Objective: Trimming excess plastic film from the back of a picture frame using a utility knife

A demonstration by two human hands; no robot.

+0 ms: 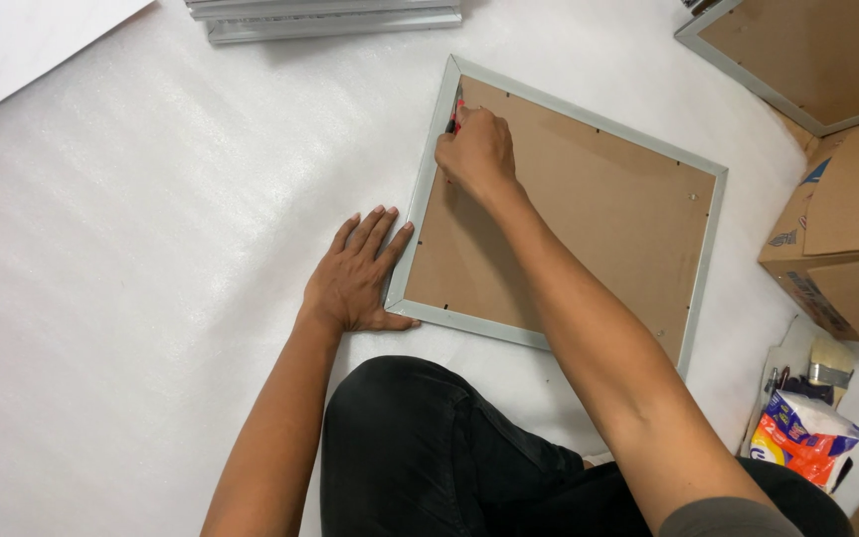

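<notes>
1. Your right hand (476,151) is curled closed around a small red-and-black tool (455,116), probably a screwdriver or pen-like driver; its tip meets the inner edge of the frame's far left rail.
2. Your left hand (358,278) lies flat and open, fingers spread on the white foam sheet (131,249), the fingertips and thumb pressed against the near left corner of the frame to brace it. It grips nothing.
3. The picture frame (708,249) lies face down in front of your knees, turned at an angle, its silver rails around a brown backing board (589,219) that sits inside them.
4. Small dark marks dot the board's edges along the top, right and bottom rails; they look like fixing tabs or pins, though they are too small to tell whether they are bent down.
5. As a judgement: the board is seated and you are working the left rail near its far end, so the fastening seems partly done, with this side in hand.
6. Beyond the frame, a stack of silver frames (325,18) rests at the far edge, and another backed frame (807,60) lies at the upper right.
7. To your right stand a cardboard box (847,239), a paintbrush (827,366) and a colourful plastic packet (802,438).
</notes>
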